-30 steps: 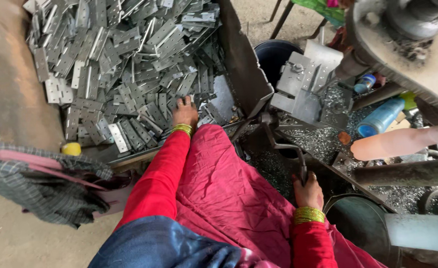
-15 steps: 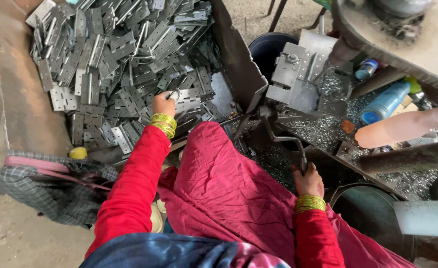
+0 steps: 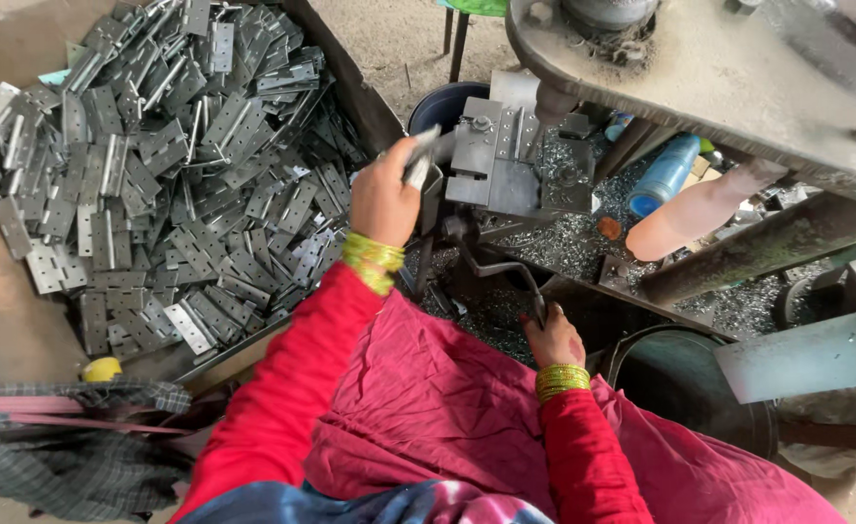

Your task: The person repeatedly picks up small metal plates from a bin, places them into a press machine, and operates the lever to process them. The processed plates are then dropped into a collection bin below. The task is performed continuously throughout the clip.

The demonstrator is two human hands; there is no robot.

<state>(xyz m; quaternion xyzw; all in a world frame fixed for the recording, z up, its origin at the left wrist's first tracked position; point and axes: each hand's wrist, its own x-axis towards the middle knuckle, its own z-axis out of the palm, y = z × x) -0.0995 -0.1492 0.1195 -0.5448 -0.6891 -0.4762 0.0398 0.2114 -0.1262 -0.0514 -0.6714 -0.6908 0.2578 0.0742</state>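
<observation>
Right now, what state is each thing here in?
Left hand: fingers closed on a metal hinge, raised near the press jig.
Right hand: gripping the crank handle.
Hinge pile: loose heap in the tray.
Blue bottle: lying tilted among the shavings.

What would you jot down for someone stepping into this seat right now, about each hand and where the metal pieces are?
Left hand: raised, fingers closed on one metal hinge, held just beside the machine's fixture block.
Right hand: low, gripping the end of the dark crank handle.
Supply: a big pile of hinges lies in the tray on the left.
Done: one hinge picked from the pile.
Left: that hinge is not yet seated on the block; the pile is large.
</observation>
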